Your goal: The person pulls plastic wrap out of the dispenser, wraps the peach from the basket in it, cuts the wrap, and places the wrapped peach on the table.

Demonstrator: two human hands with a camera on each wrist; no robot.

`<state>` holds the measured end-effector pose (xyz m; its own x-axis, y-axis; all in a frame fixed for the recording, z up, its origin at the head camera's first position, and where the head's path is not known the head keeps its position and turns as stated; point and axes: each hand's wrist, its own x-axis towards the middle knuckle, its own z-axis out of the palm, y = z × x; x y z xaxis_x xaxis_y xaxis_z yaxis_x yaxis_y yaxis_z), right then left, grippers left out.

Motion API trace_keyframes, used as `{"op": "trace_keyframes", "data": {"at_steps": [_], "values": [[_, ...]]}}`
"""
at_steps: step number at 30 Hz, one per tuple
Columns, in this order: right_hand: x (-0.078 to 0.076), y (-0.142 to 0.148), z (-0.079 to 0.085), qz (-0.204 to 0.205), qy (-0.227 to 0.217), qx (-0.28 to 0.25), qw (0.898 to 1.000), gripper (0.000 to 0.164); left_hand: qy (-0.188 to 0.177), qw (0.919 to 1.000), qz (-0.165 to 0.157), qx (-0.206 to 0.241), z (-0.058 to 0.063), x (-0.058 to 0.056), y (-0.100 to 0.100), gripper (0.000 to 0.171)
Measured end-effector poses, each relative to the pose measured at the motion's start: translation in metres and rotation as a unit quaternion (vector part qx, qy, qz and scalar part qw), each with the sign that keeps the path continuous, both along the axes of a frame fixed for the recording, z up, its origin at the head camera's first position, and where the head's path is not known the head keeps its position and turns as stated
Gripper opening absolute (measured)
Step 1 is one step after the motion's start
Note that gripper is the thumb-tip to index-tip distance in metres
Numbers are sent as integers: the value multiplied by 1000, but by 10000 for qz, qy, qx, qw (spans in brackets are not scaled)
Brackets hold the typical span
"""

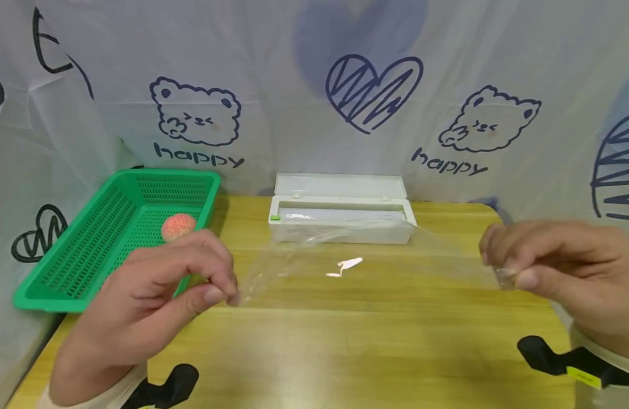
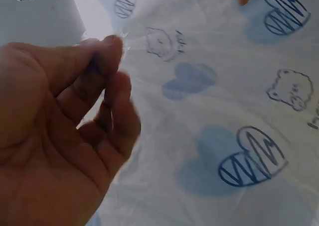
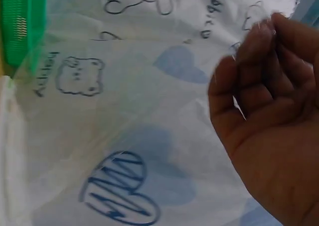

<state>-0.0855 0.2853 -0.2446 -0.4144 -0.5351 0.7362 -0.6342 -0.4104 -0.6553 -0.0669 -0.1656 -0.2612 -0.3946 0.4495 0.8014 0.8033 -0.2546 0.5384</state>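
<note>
- The bare left hand (image 1: pixel 135 321) pinches one end of a clear, thin plastic sheet (image 1: pixel 294 261) between thumb and fingers.
- The bare right hand (image 1: pixel 575 267) pinches the other end the same way.
- The sheet runs long from side to side between both hands; neither is nearer.
- Behind it sits a white plastic box (image 1: pixel 340 186), lid up, a pale roll (image 1: pixel 340 215) inside.
- Off to the left, a green plastic basket (image 1: pixel 95 250) holds a round, speckled pink-orange ball (image 1: pixel 179 227).
</note>
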Motion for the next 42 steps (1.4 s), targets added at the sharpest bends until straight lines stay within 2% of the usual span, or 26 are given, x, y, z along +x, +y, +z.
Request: {"op": "trace_keyframes", "data": {"at_steps": [2, 3, 6, 9, 12, 14, 17, 20, 22, 23, 25, 26, 29, 31, 33, 36, 38, 40, 42], "values": [[1, -2, -3, 408, -142, 892, 9951, 18, -81, 9943, 192, -1049, -2, 6, -7, 17], [0, -4, -5, 608, -80, 1302, 9896, 21, -53, 9898, 226, -1404, -4, 8, -10, 21], [1, -5, -20, 818, -33, 2658, 9605, 31, -144, 9726, 85, -2321, -13, 17, -14, 28], [3, -8, -40, 993, -11, 3754, 9215, 23, -288, 9502, -208, -3096, -26, 24, -13, 22], [6, -16, -63, 1378, -478, 4585, 8766, 8, -614, 9256, -430, -3711, -43, 28, -8, 13], [9, -23, -79, 1546, -676, 5087, 8442, 8, -762, 9107, -523, -4026, -58, 28, -3, 12], [15, -33, -105, 1421, -918, 5802, 7967, 15, -858, 8862, -566, -4517, -82, 26, 6, 13], [22, -42, -132, 1135, -847, 6391, 7559, 18, -1004, 8610, -684, -4940, -108, 23, 14, 13], [27, -48, -147, 1101, -743, 6680, 7322, 20, -1217, 8420, -834, -5190, -124, 22, 19, 15], [29, -51, -153, 1125, -690, 6774, 7237, 20, -1403, 8317, -925, -5292, -130, 23, 21, 16], [33, -55, -163, 1171, -440, 6883, 7146, 20, -1688, 8125, -1060, -5478, -141, 24, 24, 19], [36, -56, -167, 1161, -237, 6901, 7140, 21, -1774, 8039, -1079, -5574, -145, 26, 25, 20], [42, -56, -174, 1093, 331, 6812, 7232, 23, -1930, 7849, -1170, -5770, -153, 30, 28, 23], [47, -55, -177, 1018, 665, 6696, 7327, 24, -1889, 7792, -1215, -5852, -158, 32, 29, 23], [51, -55, -180, 978, 783, 6610, 7398, 25, -1869, 7751, -1232, -5908, -160, 34, 30, 23], [55, -56, -183, 903, 648, 6640, 7395, 29, -1745, 7674, -1225, -6047, -162, 35, 30, 25], [55, -56, -183, 949, 496, 6756, 7294, 33, -1677, 7612, -1218, -6145, -163, 35, 30, 27], [54, -58, -182, 1102, 268, 6961, 7089, 35, -1633, 7569, -1263, -6201, -164, 35, 29, 29], [53, -58, -180, 1272, 287, 7149, 6869, 37, -1707, 7520, -1281, -6236, -165, 35, 29, 30]]}}
